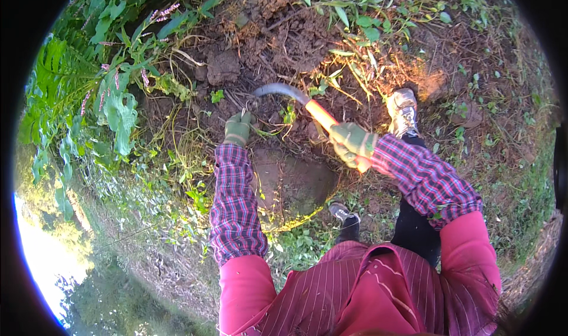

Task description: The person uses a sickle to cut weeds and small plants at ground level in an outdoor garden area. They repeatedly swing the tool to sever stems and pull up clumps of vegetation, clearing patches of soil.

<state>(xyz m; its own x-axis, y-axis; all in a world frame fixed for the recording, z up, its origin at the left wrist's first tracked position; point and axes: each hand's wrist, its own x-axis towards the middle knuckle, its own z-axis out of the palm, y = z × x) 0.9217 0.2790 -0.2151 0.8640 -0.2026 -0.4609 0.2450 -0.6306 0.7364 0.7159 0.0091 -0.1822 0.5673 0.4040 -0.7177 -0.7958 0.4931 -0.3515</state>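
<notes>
My right hand (353, 143), in a green knit glove, is wrapped around the orange handle (321, 115) of a sickle. Its curved grey blade (280, 88) points left, low over the turned soil and dry stems. My left hand (238, 128), gloved alike, is just below and left of the blade tip, close to the ground. Its fingers are closed on a thin pale stem (243, 112), whose lower part is hidden by the glove. A thin green vine (268, 134) trails to the right beside that hand. Loose clods (223, 67) of brown soil are above it.
Tall leafy plants with pink flower spikes (117, 80) crowd the left. A large flat stone or earth block (295, 180) sits below my hands. My shoes (403, 109) (341, 211) stand at right and below centre. Weeds (368, 23) grow at the top.
</notes>
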